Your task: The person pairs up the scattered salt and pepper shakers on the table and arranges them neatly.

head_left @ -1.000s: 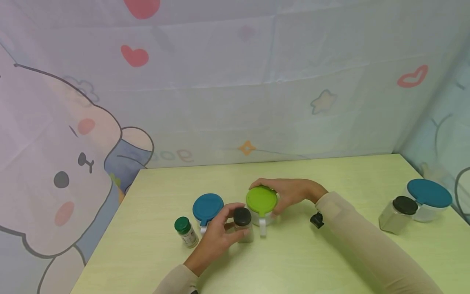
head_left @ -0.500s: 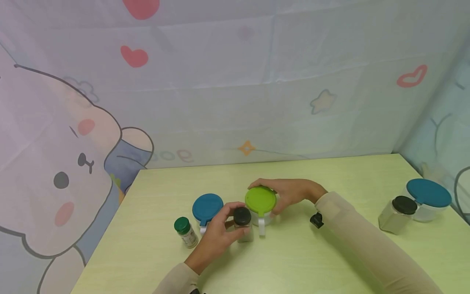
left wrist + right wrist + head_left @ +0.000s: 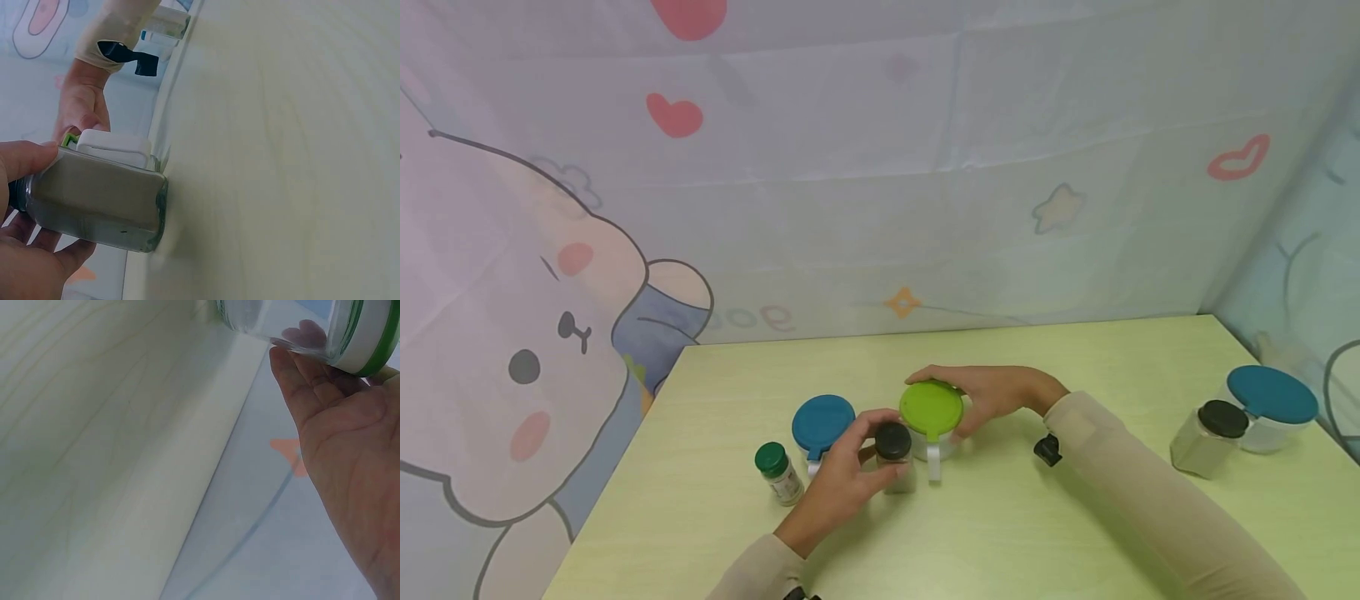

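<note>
My left hand [image 3: 842, 485] grips a square clear jar with a black lid [image 3: 892, 442], thumb on one side and fingers on the other. In the left wrist view that spice jar [image 3: 97, 197] looks greyish and fills the grasp. Right beside it, my right hand [image 3: 996, 393] curls round a round clear jar with a lime-green lid [image 3: 931, 407] and a white handle [image 3: 933, 462] facing the front. The right wrist view shows the fingers against the glass jar's clear wall [image 3: 275, 319], just below its green-and-white lid [image 3: 369, 337].
Left of my left hand stand a blue-lidded jar [image 3: 822, 423], partly hidden, and a small green-capped spice bottle [image 3: 780, 475]. At the far right of the yellow table [image 3: 1000, 533] are another black-lidded jar [image 3: 1206, 446] and a blue-lidded jar [image 3: 1270, 417]. A printed cloth [image 3: 850, 167] hangs behind.
</note>
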`<act>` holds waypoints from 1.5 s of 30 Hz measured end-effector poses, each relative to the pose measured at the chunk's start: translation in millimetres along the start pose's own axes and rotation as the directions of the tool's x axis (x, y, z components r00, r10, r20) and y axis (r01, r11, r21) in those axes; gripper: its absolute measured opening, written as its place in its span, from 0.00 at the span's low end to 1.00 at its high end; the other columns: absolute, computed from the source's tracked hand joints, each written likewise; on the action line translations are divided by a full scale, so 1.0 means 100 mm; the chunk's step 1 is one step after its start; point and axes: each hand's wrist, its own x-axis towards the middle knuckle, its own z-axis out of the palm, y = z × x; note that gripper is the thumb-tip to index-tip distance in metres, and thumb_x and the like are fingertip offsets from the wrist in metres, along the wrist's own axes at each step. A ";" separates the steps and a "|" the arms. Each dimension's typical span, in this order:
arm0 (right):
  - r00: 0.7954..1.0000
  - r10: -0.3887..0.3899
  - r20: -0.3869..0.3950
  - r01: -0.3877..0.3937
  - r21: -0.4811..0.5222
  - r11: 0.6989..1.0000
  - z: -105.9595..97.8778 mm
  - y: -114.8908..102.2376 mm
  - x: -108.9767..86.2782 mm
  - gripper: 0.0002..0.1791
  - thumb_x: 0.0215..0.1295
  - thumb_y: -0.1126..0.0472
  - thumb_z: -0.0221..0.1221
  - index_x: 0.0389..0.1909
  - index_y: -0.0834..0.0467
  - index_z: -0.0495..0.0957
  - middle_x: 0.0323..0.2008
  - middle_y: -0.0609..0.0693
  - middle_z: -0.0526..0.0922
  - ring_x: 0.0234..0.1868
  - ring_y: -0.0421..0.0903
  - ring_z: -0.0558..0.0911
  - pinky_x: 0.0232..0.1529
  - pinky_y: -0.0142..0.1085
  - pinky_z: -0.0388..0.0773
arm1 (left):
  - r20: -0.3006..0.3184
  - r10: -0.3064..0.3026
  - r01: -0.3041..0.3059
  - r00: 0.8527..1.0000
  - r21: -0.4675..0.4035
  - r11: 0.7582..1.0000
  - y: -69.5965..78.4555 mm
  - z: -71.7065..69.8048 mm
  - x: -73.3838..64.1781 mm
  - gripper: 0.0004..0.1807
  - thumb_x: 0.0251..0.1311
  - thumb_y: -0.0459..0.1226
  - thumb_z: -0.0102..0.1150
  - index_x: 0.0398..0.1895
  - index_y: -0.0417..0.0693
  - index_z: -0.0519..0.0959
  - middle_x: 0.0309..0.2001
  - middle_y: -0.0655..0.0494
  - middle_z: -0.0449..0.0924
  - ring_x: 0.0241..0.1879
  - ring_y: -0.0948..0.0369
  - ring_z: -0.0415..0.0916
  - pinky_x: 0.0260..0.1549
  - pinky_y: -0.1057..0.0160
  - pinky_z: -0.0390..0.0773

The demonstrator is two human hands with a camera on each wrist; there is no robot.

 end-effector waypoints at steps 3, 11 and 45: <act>1.000 -0.002 0.001 0.002 -0.004 1.000 0.00 0.01 0.00 0.50 0.53 0.56 0.73 0.74 0.30 0.58 0.67 0.33 0.68 0.62 0.38 0.72 0.65 0.43 0.69 | 0.007 0.000 0.000 1.000 0.005 1.000 0.00 -0.01 0.01 0.34 0.61 0.31 0.70 0.69 0.52 0.69 0.67 0.56 0.70 0.65 0.56 0.69 0.66 0.46 0.72; 1.000 0.005 0.001 -0.005 -0.007 1.000 -0.01 0.01 -0.03 0.51 0.55 0.55 0.73 0.75 0.28 0.55 0.69 0.31 0.66 0.66 0.36 0.69 0.69 0.44 0.67 | 0.012 0.005 -0.005 1.000 0.011 1.000 0.00 -0.03 0.01 0.35 0.60 0.32 0.71 0.70 0.53 0.68 0.67 0.56 0.70 0.66 0.57 0.68 0.67 0.47 0.71; 0.974 -0.181 -0.136 0.176 -0.049 0.983 -0.23 -0.14 -0.54 0.48 0.61 0.50 0.72 0.78 0.40 0.56 0.75 0.46 0.64 0.75 0.47 0.65 0.74 0.52 0.62 | 0.007 0.085 -0.086 0.996 0.059 0.995 0.31 -0.14 0.30 0.36 0.64 0.44 0.69 0.73 0.74 0.64 0.66 0.62 0.73 0.67 0.65 0.68 0.71 0.49 0.65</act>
